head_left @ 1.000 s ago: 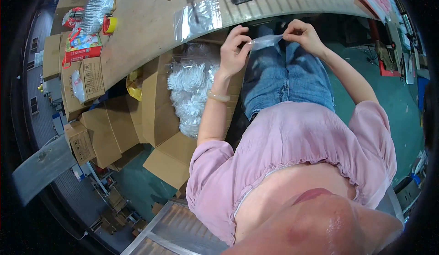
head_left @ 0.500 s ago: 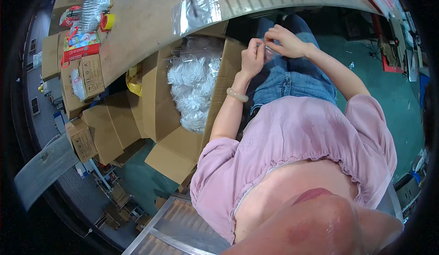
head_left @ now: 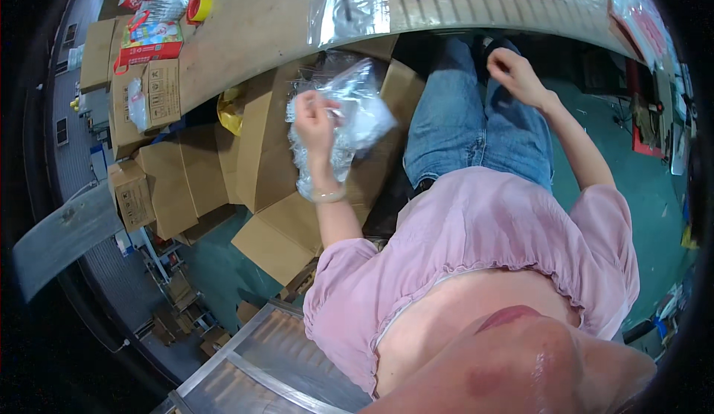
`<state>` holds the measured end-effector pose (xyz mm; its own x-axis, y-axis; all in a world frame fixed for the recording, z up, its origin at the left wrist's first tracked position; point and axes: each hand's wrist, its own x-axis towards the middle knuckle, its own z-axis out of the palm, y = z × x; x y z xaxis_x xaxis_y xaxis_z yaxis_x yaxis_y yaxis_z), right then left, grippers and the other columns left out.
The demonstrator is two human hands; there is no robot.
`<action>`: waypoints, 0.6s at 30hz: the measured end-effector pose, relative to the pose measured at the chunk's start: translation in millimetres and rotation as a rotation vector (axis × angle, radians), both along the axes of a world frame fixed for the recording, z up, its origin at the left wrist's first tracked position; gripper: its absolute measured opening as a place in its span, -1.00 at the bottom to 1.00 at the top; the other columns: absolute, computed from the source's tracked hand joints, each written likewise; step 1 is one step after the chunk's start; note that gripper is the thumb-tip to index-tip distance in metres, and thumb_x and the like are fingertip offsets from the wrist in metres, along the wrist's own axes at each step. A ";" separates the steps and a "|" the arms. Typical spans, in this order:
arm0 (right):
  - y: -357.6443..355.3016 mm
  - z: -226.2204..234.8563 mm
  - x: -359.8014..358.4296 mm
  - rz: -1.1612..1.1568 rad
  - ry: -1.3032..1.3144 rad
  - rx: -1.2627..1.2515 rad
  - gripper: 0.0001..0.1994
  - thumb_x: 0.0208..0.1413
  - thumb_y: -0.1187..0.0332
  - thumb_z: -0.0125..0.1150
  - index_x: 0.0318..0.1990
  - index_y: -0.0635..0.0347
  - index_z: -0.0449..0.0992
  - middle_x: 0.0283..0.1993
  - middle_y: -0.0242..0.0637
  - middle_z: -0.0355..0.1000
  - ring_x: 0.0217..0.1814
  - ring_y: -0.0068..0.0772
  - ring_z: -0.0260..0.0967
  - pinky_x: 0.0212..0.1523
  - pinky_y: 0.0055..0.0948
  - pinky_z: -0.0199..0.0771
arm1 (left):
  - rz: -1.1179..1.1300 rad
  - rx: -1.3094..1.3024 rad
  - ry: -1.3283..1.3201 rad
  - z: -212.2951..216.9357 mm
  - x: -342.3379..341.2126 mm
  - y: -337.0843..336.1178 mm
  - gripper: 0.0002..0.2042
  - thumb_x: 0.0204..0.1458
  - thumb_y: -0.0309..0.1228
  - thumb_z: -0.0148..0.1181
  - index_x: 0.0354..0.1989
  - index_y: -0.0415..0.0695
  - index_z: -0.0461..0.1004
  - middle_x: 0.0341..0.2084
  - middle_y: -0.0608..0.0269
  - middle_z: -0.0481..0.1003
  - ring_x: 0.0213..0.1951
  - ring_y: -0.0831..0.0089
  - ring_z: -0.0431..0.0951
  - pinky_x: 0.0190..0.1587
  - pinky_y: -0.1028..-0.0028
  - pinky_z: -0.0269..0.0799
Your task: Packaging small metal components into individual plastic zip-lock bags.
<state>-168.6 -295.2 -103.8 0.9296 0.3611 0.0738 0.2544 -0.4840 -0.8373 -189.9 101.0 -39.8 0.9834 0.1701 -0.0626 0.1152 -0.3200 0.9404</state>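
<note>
Clear plastic bag (head_left: 364, 109), crinkled and shiny, now held up in the left hand (head_left: 314, 120) over the open cardboard box (head_left: 260, 154) beside the knees, no longer stretched between both hands above the lap as half a second ago. Left fingers pinched together on the bag's upper edge, with more clear bags (head_left: 312, 169) heaped in the box just below. Right hand (head_left: 517, 76) now free of the bag, raised above the jeans (head_left: 476, 128) near the workbench edge (head_left: 253, 27), fingers loosely curled and holding nothing that can be made out. Likely meaning: two-handed handling of this bag finished, bag being carried off to the box side. Another flat clear bag (head_left: 349, 13) lying on the workbench, well apart.
</note>
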 end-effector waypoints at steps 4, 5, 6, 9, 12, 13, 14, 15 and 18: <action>3.1 -2.0 -2.1 -0.116 0.108 0.078 -0.91 0.10 0.43 0.09 -0.35 0.27 0.38 -0.43 -0.31 0.24 -0.40 -0.51 0.21 -0.35 -0.53 0.25 | -0.006 0.704 -0.155 14.5 31.5 8.5 -0.42 0.00 -0.17 0.25 0.13 -0.22 0.24 -0.15 -0.13 0.48 -0.10 0.17 0.51 -0.08 0.34 0.43; 9.9 -5.6 -1.2 -0.117 0.092 0.087 -0.91 0.11 0.43 0.09 -0.35 0.27 0.38 -0.43 -0.33 0.25 -0.41 -0.54 0.20 -0.36 -0.54 0.25 | -0.094 0.837 -0.274 15.3 43.4 -11.8 -0.30 -0.07 -0.12 0.30 0.19 -0.23 0.21 -0.04 -0.19 0.43 0.04 0.09 0.44 0.06 0.29 0.36; 16.7 -5.1 -0.2 -0.113 0.077 0.095 -0.90 0.12 0.42 0.09 -0.35 0.27 0.39 -0.42 -0.36 0.25 -0.41 -0.57 0.19 -0.38 -0.56 0.24 | -0.179 0.912 -0.376 12.8 53.2 -34.1 -0.30 -0.10 -0.10 0.31 0.18 -0.22 0.24 0.01 -0.16 0.39 0.08 0.07 0.40 0.09 0.27 0.33; 34.9 6.2 4.2 -0.056 0.045 0.086 -0.90 0.13 0.41 0.10 -0.35 0.26 0.40 -0.43 -0.40 0.27 -0.42 -0.59 0.20 -0.38 -0.56 0.25 | -0.353 1.157 -0.705 -12.6 87.5 -86.6 -0.48 -0.09 -0.21 0.29 0.05 -0.19 0.41 -0.01 0.01 0.45 0.07 0.08 0.41 0.09 0.26 0.33; 28.3 2.2 7.5 -0.062 0.098 0.126 -0.89 0.13 0.39 0.12 -0.34 0.25 0.43 -0.44 -0.43 0.29 -0.43 -0.62 0.19 -0.39 -0.58 0.24 | -0.434 1.018 -0.831 -42.6 105.1 -95.2 -0.60 -0.07 -0.31 0.25 -0.02 -0.16 0.46 -0.08 0.10 0.50 0.05 0.12 0.44 0.04 0.27 0.37; 24.0 -2.3 7.4 -0.084 0.173 0.179 -0.89 0.13 0.38 0.13 -0.33 0.24 0.45 -0.44 -0.45 0.31 -0.44 -0.64 0.19 -0.39 -0.59 0.24 | -0.475 0.950 -0.885 -52.0 109.0 -98.5 -0.65 -0.07 -0.36 0.23 -0.06 -0.15 0.49 -0.11 0.14 0.52 0.04 0.14 0.45 0.01 0.27 0.39; 20.4 -2.5 4.5 -0.114 0.259 0.235 -0.89 0.13 0.38 0.13 -0.32 0.23 0.47 -0.44 -0.47 0.32 -0.44 -0.66 0.18 -0.40 -0.60 0.23 | -0.491 0.938 -0.891 -49.6 106.2 -110.3 -0.65 -0.07 -0.36 0.23 -0.06 -0.15 0.49 -0.11 0.14 0.52 0.04 0.14 0.45 0.01 0.27 0.39; 18.6 -2.6 5.1 -0.131 0.261 0.233 -0.89 0.13 0.38 0.13 -0.32 0.23 0.47 -0.44 -0.47 0.32 -0.44 -0.66 0.18 -0.40 -0.60 0.23 | -0.510 0.876 -0.950 -47.6 99.5 -121.6 -0.70 -0.06 -0.41 0.21 -0.10 -0.14 0.51 -0.15 0.17 0.53 0.02 0.17 0.46 -0.01 0.27 0.40; 26.0 22.4 15.4 -0.330 0.651 0.632 -0.89 0.12 0.36 0.16 -0.30 0.19 0.51 -0.47 -0.51 0.35 -0.48 -0.73 0.18 -0.45 -0.66 0.20 | -0.560 0.732 -1.072 -38.7 75.6 -151.2 -0.78 -0.06 -0.49 0.17 -0.19 -0.13 0.54 -0.23 0.24 0.56 -0.03 0.21 0.49 -0.06 0.29 0.43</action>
